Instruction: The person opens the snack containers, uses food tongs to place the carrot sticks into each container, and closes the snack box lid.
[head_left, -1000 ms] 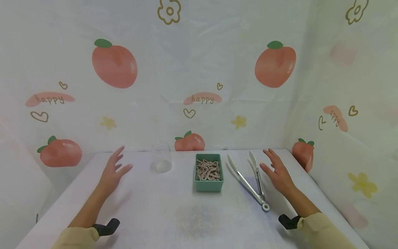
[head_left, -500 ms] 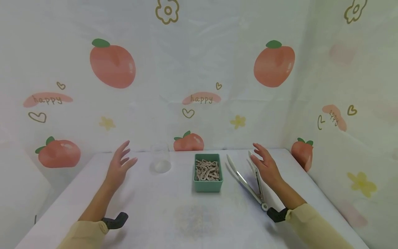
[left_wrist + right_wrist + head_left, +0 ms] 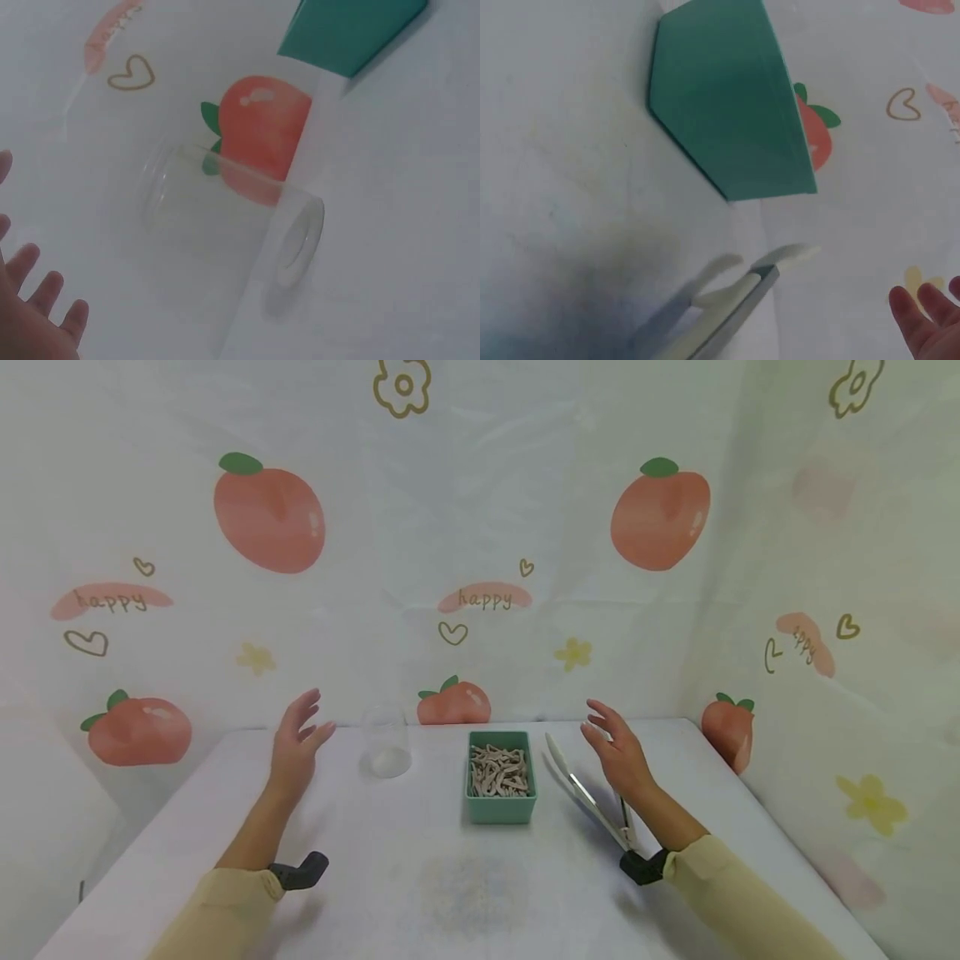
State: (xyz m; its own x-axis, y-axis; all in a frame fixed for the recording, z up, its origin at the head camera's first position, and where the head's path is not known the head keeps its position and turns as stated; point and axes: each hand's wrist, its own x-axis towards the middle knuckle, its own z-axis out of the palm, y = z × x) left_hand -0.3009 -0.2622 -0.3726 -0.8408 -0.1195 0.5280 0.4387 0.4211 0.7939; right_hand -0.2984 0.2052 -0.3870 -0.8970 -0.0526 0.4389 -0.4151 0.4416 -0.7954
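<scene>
My left hand [image 3: 294,747] hovers over the table's left side, fingers loosely spread and holding nothing. Just right of it stands a clear glass [image 3: 387,747], which also fills the middle of the left wrist view [image 3: 225,210]. A green box [image 3: 501,810] in the centre holds many beige clips [image 3: 498,771] that look like small clothespins. To its right, white-tipped metal tongs [image 3: 588,797] lie spread apart. My right hand [image 3: 621,756] is above the tongs, relaxed and holding nothing; it hides one of their arms in the head view.
The white table [image 3: 375,893] has a faint stain [image 3: 476,893] near its front middle. A white printed curtain [image 3: 360,527] rises right behind the table's back edge and along the right side. Dark wrist straps [image 3: 300,871] are on both forearms.
Both hands have moved inward: the left one rightward toward the glass, the right one leftward over the tongs. Glass, box and tongs stay in place.
</scene>
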